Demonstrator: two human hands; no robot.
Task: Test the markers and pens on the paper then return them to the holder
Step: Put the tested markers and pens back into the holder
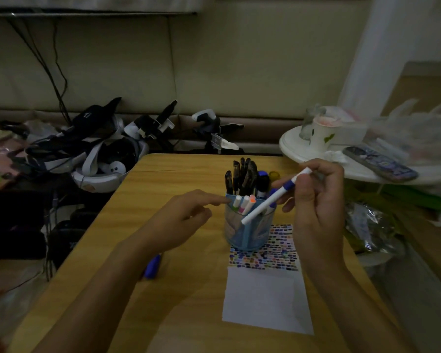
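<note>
A blue mesh holder (pixel 247 233) stands mid-table, filled with several black pens and pale markers. My right hand (pixel 316 200) grips a white marker with a blue band (pixel 270 200), held slanting above the holder's front rim. My left hand (pixel 186 212) reaches toward the holder with its index finger stretched out, the tip at the holder's left rim; it holds nothing. A white paper (pixel 265 299) lies in front of the holder, its far part covered with many small coloured marks. A blue cap or pen (pixel 152 267) lies on the table, partly hidden under my left forearm.
The wooden table (pixel 163 174) is bordered on the left by a heap of headsets and cables (pixel 99 149). A round white tray (pixel 306 154) at the right carries a paper cup (pixel 322 133), a phone and plastic bags. Foil packets lie off the table's right edge.
</note>
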